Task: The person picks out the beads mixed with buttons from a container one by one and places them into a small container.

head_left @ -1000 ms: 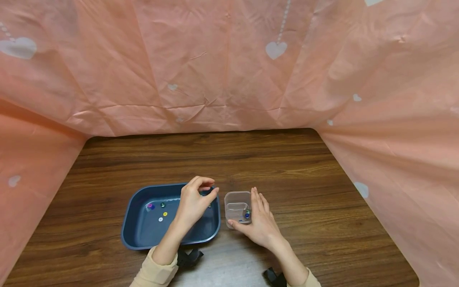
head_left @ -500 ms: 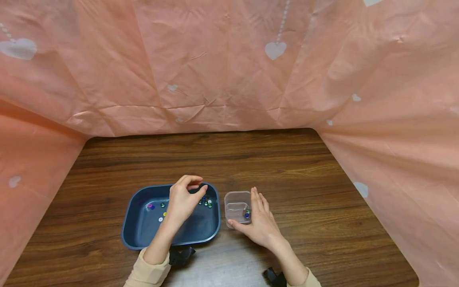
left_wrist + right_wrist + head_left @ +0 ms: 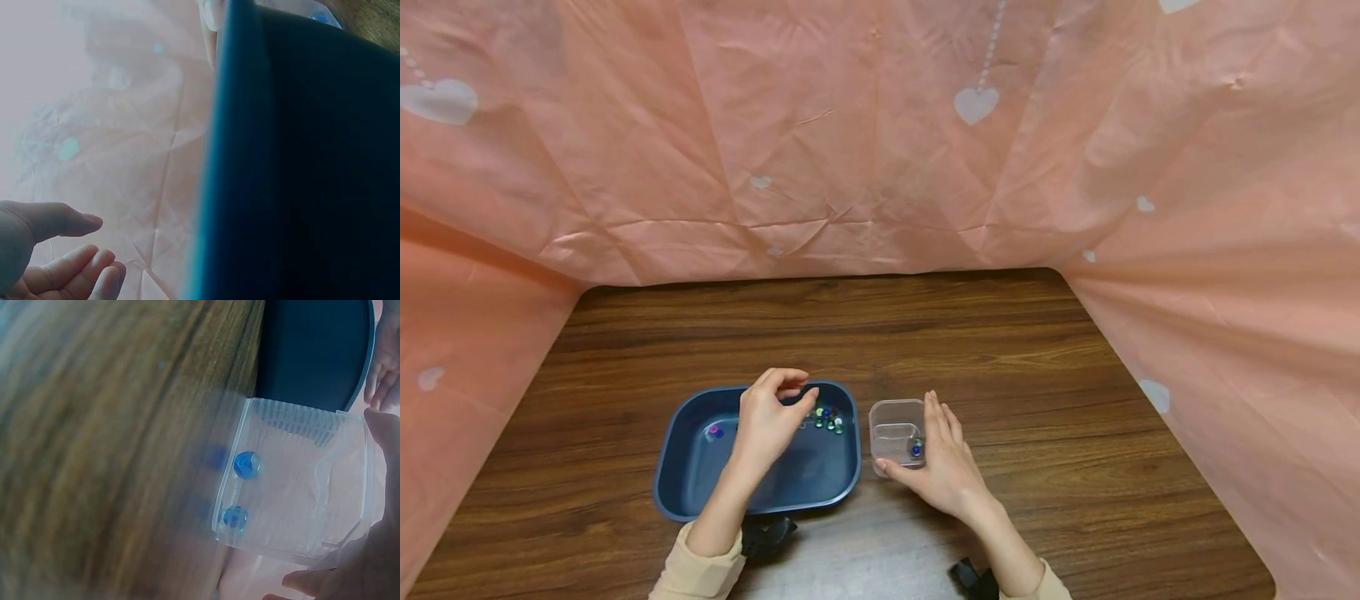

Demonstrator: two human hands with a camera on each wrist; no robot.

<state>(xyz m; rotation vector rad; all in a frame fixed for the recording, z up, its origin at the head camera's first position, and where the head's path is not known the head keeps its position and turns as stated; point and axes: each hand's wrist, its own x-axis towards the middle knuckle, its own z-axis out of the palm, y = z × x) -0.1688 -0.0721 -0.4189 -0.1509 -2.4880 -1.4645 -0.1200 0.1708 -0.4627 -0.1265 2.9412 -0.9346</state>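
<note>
Over the blue basin [image 3: 662, 467] hovers my left hand [image 3: 763, 425], its fingers loosely bent. In the left wrist view a gap shows between the thumb and the fingers [image 3: 69, 269], with nothing held. Several glass marbles [image 3: 829, 419] lie in the basin's far right corner. A pink and a blue piece [image 3: 715, 431] sit at its left; the hand and forearm hide part of the floor. My right hand [image 3: 951, 467] rests against a clear plastic box [image 3: 891, 406], straight fingers along its right side and thumb at its near edge. Blue marbles [image 3: 247, 465] lie inside the box.
Basin and box stand side by side on a brown wooden table [image 3: 1075, 433], a narrow gap between them. A pink curtain [image 3: 865, 142] with white hearts encloses the table at the back and sides.
My left hand has moved left across the basin, uncovering the marbles in the far right corner and covering the yellow and white pieces. The right hand and the box have stayed still.
</note>
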